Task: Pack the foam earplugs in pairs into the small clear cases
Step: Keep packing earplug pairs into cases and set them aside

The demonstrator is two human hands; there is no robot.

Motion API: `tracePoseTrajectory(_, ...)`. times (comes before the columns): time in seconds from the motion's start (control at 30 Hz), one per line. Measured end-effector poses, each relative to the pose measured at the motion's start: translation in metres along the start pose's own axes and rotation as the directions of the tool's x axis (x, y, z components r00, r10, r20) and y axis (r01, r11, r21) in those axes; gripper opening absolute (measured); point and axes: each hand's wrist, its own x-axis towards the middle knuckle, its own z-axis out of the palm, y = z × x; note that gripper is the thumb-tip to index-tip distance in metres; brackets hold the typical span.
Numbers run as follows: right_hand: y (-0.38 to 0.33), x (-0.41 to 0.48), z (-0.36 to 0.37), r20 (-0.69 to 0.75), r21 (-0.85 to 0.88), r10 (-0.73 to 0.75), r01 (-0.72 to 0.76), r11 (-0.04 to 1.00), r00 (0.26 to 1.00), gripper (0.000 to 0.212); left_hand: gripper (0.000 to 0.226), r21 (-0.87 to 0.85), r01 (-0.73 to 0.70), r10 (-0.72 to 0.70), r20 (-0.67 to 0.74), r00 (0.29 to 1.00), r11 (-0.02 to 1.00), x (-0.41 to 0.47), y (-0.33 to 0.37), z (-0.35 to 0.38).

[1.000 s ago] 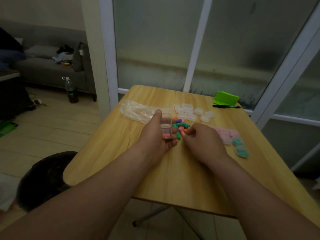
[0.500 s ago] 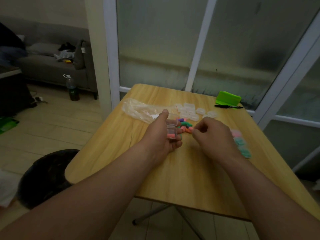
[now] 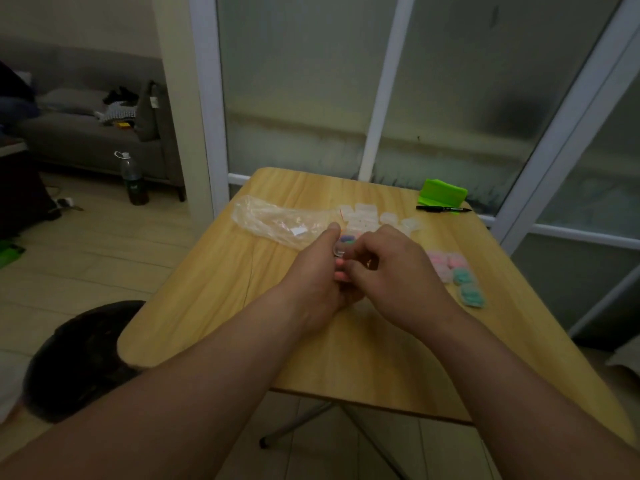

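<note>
My left hand (image 3: 320, 271) grips a small clear case (image 3: 341, 252) above the wooden table (image 3: 242, 299), with pink foam showing inside it. My right hand (image 3: 391, 268) has come against the case, its fingers curled at the case's front; what they pinch is hidden. A few loose coloured earplugs (image 3: 347, 239) peek out just behind the hands. Empty clear cases (image 3: 363, 216) lie in a cluster further back. Filled cases with pink (image 3: 446, 261) and teal (image 3: 467, 289) earplugs sit to the right.
A crumpled clear plastic bag (image 3: 277, 221) lies at the back left of the table. A green pad (image 3: 443, 195) and a black pen (image 3: 443, 209) sit at the far right corner. A dark stool (image 3: 79, 358) stands left of the table.
My right hand has moved left from the loose earplugs to the case in my left hand. My left hand has kept hold of the case.
</note>
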Motion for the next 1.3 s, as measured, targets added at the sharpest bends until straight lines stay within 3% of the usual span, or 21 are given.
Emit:
tracePoseTrajectory(0.3, 0.000, 0.001, 0.001, 0.040, 0.010, -0.001, 0.001, 1.000, 0.999, 0.012, 0.050, -0.045, 0.023, -0.022, 0.027, 0.999, 0.999, 0.002, 0.001, -0.005)
tracePoseTrajectory(0.5, 0.007, 0.008, -0.005, -0.140, 0.213, 0.095, -0.064, 0.975, 0.985, 0.002, 0.048, -0.008, 0.059, -0.058, 0.078, 0.995, 0.998, 0.008, 0.003, -0.008)
tracePoseTrajectory(0.6, 0.012, 0.009, -0.004, -0.117, 0.257, 0.139, -0.105, 0.961, 0.983, 0.019, 0.061, 0.015, 0.079, -0.080, 0.124, 0.989, 0.997, 0.005, 0.003, -0.008)
tracePoseTrajectory(0.83, 0.002, 0.000, 0.002, -0.007, 0.185, -0.043, 0.043, 0.982, 0.999, 0.020, 0.090, -0.035, 0.048, -0.044, 0.091, 0.995, 0.998, 0.008, 0.012, -0.017)
tracePoseTrajectory(0.97, -0.001, -0.005, 0.002, 0.070, 0.109, -0.098, 0.090, 0.990, 0.993, 0.031, 0.092, -0.118, 0.046, -0.038, 0.071, 0.997, 0.992, 0.013, 0.015, -0.023)
tracePoseTrajectory(1.17, 0.005, -0.001, -0.001, 0.033, 0.143, -0.034, 0.029, 0.989, 0.999, 0.032, 0.049, -0.009, 0.010, -0.009, 0.113, 0.994, 1.000, 0.005, 0.014, -0.019)
tracePoseTrajectory(1.3, 0.010, 0.000, -0.002, 0.080, 0.261, 0.003, -0.023, 0.965, 0.997, 0.056, 0.040, 0.044, -0.015, 0.009, 0.137, 0.991, 0.999, 0.005, 0.010, -0.019)
